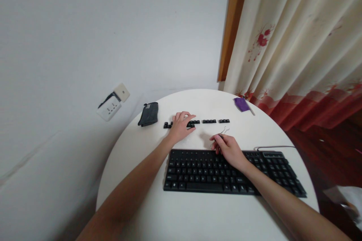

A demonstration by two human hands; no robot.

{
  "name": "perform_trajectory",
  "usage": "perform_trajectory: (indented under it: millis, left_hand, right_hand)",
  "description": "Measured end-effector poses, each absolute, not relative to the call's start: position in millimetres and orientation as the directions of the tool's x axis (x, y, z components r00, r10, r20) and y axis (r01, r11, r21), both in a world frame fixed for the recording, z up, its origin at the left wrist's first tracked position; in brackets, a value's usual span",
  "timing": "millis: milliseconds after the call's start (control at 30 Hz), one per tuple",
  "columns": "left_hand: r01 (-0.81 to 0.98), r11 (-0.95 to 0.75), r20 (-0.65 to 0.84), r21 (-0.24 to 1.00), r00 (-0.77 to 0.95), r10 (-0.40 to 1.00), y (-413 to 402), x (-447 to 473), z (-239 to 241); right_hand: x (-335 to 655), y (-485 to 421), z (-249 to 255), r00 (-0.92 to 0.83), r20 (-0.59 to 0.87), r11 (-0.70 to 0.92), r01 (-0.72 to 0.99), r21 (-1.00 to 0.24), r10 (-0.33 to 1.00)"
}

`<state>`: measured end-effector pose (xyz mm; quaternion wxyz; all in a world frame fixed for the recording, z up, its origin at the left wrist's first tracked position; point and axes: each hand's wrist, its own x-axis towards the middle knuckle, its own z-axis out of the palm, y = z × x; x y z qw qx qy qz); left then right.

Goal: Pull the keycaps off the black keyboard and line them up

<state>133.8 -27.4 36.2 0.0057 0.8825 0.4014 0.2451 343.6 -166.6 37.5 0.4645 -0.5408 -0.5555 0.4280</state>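
Black keycaps (209, 121) at mid-frame seem light and stiff, best pinched by their sides; left hand (180, 128) spreads loosely, right hand (228, 148) grasps wire tool (223, 131).

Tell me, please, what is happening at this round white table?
A person is handling small keyboard parts with bare hands. The left hand, thumb and forefinger apart, is at the left part of a broken row of loose black keycaps; whether it touches any is unclear. The right hand holds a tool with thin wire prongs above the far edge of the black keyboard, which lies nearer the person than the keycaps.
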Motion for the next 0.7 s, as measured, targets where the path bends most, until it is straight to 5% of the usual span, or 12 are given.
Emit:
perform_trajectory:
  millis: [700]
  left_hand:
    - [0.737,-0.645,0.421,0.202,0.529,0.737,-28.9,132.7,35.8]
  right_hand:
    - [342.9,-166.6,37.3,0.004,0.036,0.035,0.196,-0.98,0.999]
